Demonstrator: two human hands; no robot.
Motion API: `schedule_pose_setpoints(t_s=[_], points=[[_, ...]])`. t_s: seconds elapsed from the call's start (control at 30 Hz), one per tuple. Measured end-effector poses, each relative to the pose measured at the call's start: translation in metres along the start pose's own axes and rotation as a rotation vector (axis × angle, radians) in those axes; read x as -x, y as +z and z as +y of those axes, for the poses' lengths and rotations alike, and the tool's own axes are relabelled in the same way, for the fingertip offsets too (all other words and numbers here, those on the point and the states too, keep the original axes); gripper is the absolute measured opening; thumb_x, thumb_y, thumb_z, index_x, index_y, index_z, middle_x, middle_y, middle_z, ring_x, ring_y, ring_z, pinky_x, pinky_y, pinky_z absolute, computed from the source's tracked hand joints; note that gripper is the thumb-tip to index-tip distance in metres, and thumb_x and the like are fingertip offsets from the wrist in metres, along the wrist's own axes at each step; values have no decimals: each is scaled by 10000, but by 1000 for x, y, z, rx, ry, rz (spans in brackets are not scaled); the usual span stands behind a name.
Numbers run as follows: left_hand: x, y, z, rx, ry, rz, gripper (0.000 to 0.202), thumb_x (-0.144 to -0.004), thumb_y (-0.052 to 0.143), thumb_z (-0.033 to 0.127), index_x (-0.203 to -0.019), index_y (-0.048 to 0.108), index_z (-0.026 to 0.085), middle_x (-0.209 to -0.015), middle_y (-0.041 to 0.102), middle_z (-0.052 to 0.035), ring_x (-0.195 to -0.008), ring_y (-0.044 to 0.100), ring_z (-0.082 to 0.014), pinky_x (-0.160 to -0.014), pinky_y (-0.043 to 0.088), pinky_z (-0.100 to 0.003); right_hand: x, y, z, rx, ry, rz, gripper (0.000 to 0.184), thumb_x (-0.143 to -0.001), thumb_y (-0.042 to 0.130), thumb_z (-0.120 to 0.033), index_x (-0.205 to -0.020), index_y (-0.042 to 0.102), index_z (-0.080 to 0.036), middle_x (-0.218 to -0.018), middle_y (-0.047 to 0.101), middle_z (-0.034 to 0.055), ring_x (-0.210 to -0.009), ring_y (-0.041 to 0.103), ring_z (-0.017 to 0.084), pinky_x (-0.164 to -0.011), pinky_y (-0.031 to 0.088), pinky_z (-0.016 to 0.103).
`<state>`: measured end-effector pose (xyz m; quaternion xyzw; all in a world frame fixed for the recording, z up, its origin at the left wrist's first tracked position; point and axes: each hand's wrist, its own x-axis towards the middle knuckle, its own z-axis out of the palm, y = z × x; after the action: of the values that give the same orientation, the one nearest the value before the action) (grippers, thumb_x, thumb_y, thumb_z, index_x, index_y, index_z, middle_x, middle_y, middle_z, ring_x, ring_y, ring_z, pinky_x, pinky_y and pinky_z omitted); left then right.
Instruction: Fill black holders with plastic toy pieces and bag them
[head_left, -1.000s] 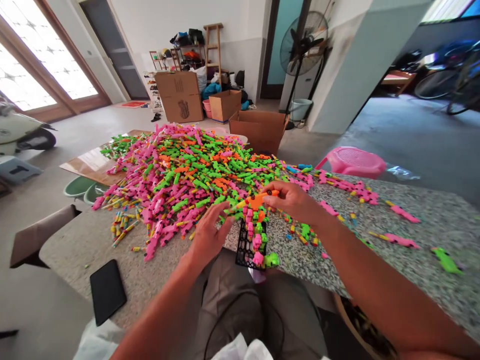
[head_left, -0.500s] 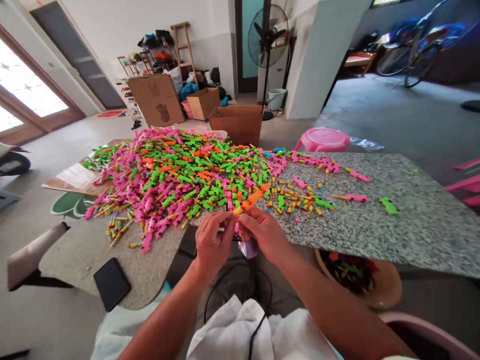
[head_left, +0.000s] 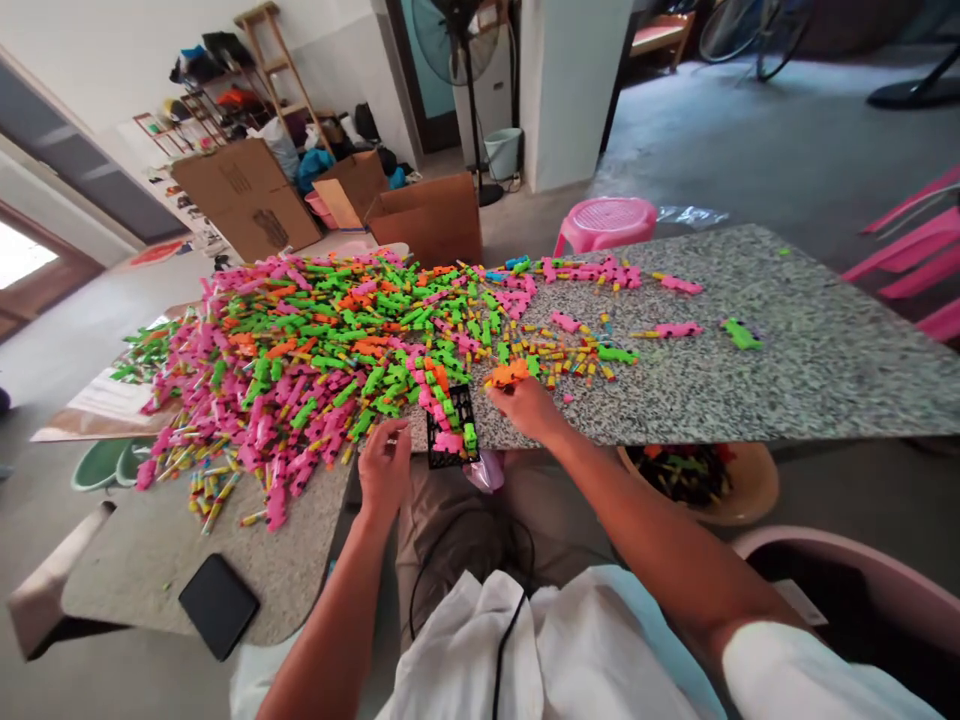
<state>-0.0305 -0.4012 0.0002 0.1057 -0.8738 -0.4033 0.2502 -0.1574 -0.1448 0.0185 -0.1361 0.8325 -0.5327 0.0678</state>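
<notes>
At the left we see a green basin [head_left: 97, 466], partly covered by the edge of the stone table [head_left: 135, 590], where a dark, phone-like slab [head_left: 219, 606] lies. Behind, a tall cardboard box [head_left: 240, 200] carries printing and a dark emblem, both too small for us to read. The heap of pink, green and orange toys [head_left: 300, 365] is so dense that many overlap and we cannot make out single outlines. Just beside its near edge is the left hand [head_left: 385, 470], fingers bent; we cannot tell whether it grips anything. Next comes a black grid tray [head_left: 466, 405], partly hidden by pink and green pieces [head_left: 448, 443] on it. Just right of that, the right hand [head_left: 529, 408] pinches an orange toy [head_left: 508, 374], its near end covered by our fingers; we cannot tell whether it touches the stone. Farther right, the contents of a tan basin [head_left: 757, 490] blur together, and a pink chair [head_left: 911, 250] is cut off by the picture's edge.
</notes>
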Motion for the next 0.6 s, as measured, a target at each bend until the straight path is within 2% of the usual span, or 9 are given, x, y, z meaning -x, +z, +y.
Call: schedule_pose_setpoints(t_s=[0.1, 0.2, 0.27, 0.4, 0.6], points=[[3, 16, -36, -38, -14, -133, 276, -985, 600, 410, -1122, 731, 209, -1122, 752, -80, -979, 711, -202, -866, 598, -357, -6, 24, 25, 22, -28, -111, 222, -936, 573, -333, -873, 706, -167, -689, 633, 0, -731, 580, 174, -681, 420, 247], [8, 27, -56, -81, 126, -218, 306, -997, 577, 360, -1227, 711, 210, -1313, 710, -110, -1250, 654, -249, -1090, 536, -473, -10, 41, 37, 25, -66, -203, 225, -961, 575, -332, -904, 707, -159, -745, 662, 8, -765, 583, 178, -708, 430, 248], [12, 33, -65, -118, 230, -269, 350, -1001, 558, 330, -1304, 683, 208, -1405, 669, -124, -1372, 587, -269, -1171, 476, -525, -13, 48, 42, 40, -119, -263, 210, -979, 578, -321, -941, 706, -159, -831, 695, 26, -804, 600, 182, -745, 440, 255], [20, 41, -79, -219, 323, -311, 426, -991, 586, 352, -1391, 636, 213, -1465, 633, -139, -1483, 485, -307, -1201, 439, -566, -21, 57, 50, 128, -228, -349, 180, -1018, 568, -298, -1025, 689, -165, -986, 712, 69, -890, 621, 195, -804, 440, 272], [26, 45, -83, -259, 348, -324, 450, -1014, 572, 401, -1422, 609, 215, -1508, 597, -145, -1527, 423, -313, -1219, 405, -569, -30, 65, 54, 344, -358, -398, 201, -1060, 529, -322, -1029, 642, -159, -1024, 678, 107, -904, 618, 198, -811, 427, 289]])
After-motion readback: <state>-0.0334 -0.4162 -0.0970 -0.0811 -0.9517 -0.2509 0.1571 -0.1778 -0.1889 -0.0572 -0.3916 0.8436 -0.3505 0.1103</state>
